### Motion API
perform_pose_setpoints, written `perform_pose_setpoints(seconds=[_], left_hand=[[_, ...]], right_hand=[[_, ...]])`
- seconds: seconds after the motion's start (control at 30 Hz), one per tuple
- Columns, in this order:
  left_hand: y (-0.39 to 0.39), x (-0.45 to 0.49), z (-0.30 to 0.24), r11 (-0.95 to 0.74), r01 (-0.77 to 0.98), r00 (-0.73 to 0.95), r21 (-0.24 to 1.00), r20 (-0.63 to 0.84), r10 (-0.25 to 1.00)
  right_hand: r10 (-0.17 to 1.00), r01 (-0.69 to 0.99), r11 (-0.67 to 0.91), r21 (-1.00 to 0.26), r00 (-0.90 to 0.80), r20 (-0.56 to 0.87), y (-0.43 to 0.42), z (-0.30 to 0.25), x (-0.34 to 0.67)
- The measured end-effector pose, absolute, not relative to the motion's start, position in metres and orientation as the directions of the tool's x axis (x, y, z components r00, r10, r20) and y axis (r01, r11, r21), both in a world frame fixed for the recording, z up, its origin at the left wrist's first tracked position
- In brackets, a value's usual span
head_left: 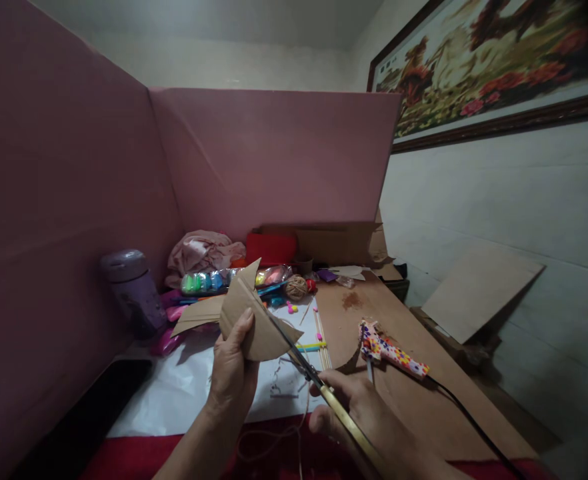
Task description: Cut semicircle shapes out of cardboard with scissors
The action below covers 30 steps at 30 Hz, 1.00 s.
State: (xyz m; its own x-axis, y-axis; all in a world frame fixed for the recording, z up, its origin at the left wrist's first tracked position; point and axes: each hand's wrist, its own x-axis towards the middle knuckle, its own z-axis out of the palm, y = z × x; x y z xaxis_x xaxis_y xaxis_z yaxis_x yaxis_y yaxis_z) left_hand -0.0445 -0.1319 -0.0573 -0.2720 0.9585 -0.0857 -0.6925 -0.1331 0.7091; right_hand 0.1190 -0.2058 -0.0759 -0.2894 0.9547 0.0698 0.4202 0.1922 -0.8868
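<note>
Left hand (pixel 234 353) pinches a curved cardboard piece (pixel 239 320), with the thumb pressed flat on its front, and I can see it held up in the air above the white paper (pixel 174 393). My right hand (pixel 354 403) is wrapped around the gold handle of the scissors (pixel 341 415), and their dark blades lie along the edge of that piece. Another bit of cardboard (pixel 197 315) sticks out to the left, behind the one I hold. Past the blades I see thin sticks (pixel 320 333) on the paper, and near them a ball of string (pixel 297 287). Packs of bright clay (pixel 204 282) sit farther back, in front of a pink cloth (pixel 201 252). Over on the right, a flowery glue gun (pixel 391 350) lies on a brown board (pixel 439 420). Far left stands a purple bottle (pixel 134 290).
</note>
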Motion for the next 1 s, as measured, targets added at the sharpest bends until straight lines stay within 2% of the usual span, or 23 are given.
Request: perform_pose_setpoints(seconds=[0.27,0.5,0.87,1.0], left_hand=[[-0.131,-0.044,-0.059,-0.122,-0.69,-0.262,0.713,-0.089,0.961],[-0.135,-0.042,-0.06,-0.115,-0.673,-0.238,0.731,-0.066,0.969],[-0.137,-0.041,-0.061,-0.108,-0.668,-0.248,0.736,-0.083,0.965],[-0.136,-0.041,-0.061,-0.094,-0.663,-0.233,0.742,-0.085,0.969]], right_hand=[[0.95,0.417,0.208,-0.885,-0.3,0.082,-0.209,-0.066,0.117],[0.954,0.488,0.246,-0.838,-0.275,0.12,-0.207,-0.068,0.115],[0.958,0.425,0.2,-0.883,-0.272,0.086,-0.211,-0.069,0.111],[0.971,0.456,0.162,-0.875,-0.231,0.059,-0.211,-0.07,0.109]])
